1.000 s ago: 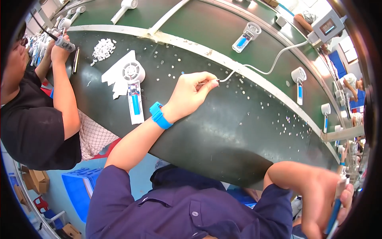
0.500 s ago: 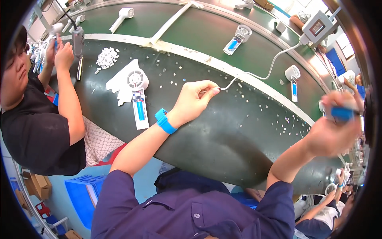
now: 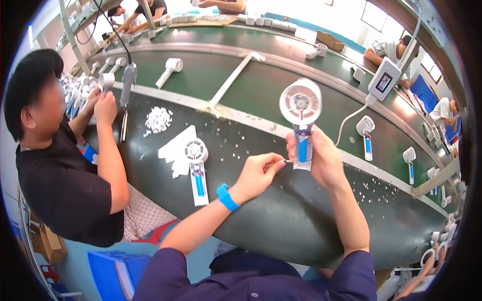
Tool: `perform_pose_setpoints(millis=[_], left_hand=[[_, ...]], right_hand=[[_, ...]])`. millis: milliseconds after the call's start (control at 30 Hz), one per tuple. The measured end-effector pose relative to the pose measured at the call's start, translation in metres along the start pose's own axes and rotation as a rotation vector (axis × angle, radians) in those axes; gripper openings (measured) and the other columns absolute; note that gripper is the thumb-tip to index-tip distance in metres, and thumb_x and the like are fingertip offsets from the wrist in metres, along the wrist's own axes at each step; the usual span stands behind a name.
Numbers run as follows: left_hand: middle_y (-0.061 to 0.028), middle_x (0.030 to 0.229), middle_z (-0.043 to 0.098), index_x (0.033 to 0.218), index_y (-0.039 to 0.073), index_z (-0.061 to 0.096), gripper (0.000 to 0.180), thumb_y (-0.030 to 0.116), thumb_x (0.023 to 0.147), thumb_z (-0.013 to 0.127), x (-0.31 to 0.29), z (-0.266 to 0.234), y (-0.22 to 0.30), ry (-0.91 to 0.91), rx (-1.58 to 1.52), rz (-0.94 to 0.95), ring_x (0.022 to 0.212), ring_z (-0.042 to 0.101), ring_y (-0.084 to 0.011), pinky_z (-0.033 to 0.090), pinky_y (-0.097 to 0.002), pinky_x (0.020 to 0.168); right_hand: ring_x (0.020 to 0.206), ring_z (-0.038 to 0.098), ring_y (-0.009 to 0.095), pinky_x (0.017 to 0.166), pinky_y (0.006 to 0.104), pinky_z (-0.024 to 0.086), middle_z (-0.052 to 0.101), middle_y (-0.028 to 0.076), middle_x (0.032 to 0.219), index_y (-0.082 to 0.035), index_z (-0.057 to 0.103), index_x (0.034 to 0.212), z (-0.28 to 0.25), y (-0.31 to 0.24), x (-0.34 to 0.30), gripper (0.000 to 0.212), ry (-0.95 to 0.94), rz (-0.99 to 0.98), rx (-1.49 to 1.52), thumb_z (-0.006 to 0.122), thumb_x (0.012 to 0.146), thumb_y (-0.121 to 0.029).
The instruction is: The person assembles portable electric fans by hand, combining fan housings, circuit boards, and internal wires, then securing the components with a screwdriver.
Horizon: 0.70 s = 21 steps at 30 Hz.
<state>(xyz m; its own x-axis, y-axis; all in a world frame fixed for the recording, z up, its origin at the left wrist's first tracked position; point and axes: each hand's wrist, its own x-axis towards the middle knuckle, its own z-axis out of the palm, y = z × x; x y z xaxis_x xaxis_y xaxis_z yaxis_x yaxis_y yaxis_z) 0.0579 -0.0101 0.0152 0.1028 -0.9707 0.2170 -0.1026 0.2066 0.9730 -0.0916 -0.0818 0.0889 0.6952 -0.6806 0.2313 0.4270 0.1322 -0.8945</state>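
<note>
My right hand grips a white handheld fan upright above the dark table. Its handle is uncovered, showing a blue battery cell and a small circuit board. My left hand, with a blue wrist strap, pinches the small plug of a white cable beside the lower part of that handle. Whether the plug touches the handle, I cannot tell. The cable passes behind my right hand and up to a white box with a little screen. Left of my left hand, another opened fan lies on white scraps.
A heap of small white parts and scattered little discs lie on the table. Opened fans sit on the green conveyor belt beyond its pale rail. At left, a co-worker handles a white piece near a hanging grey tool.
My right hand has come from the far right to the middle with the fan, close to my left hand. The left still pinches the plug. The view has shifted.
</note>
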Motion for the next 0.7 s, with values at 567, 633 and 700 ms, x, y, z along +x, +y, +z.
perform_pose_setpoints(millis=[567, 633, 700], left_hand=[[-0.0169, 0.087, 0.064, 0.093, 0.000, 0.064, 0.014, 0.010, 0.083, 0.059, 0.002, 0.002, -0.013, -0.335, 0.342, 0.264, 0.084, 0.061, -0.0336, 0.049, -0.0406, 0.076], [-0.0168, 0.087, 0.063, 0.093, 0.001, 0.064, 0.015, 0.009, 0.083, 0.057, 0.007, 0.008, -0.009, -0.413, 0.314, 0.283, 0.085, 0.059, -0.0339, 0.047, -0.0419, 0.078], [-0.0166, 0.087, 0.063, 0.093, 0.001, 0.064, 0.014, 0.009, 0.083, 0.057, 0.001, 0.001, -0.021, -0.371, 0.353, 0.303, 0.084, 0.059, -0.0336, 0.047, -0.0419, 0.079]], right_hand=[[0.058, 0.052, 0.011, 0.050, 0.0271, 0.044, 0.059, 0.006, 0.079, -0.006, 0.052, 0.098, 0.005, 0.156, 0.302, 0.033, 0.212, 0.344, -0.310, 0.041, 0.097, -0.037], [0.076, 0.058, 0.019, 0.067, 0.0331, 0.048, 0.061, 0.012, 0.091, -0.002, 0.052, 0.105, -0.021, 0.183, 0.338, 0.042, 0.142, 0.229, -0.651, 0.048, 0.094, -0.042], [0.088, 0.056, 0.022, 0.078, 0.0365, 0.046, 0.060, 0.015, 0.098, 0.001, 0.051, 0.109, 0.019, 0.187, 0.336, 0.047, 0.160, 0.245, -0.688, 0.051, 0.092, -0.042]])
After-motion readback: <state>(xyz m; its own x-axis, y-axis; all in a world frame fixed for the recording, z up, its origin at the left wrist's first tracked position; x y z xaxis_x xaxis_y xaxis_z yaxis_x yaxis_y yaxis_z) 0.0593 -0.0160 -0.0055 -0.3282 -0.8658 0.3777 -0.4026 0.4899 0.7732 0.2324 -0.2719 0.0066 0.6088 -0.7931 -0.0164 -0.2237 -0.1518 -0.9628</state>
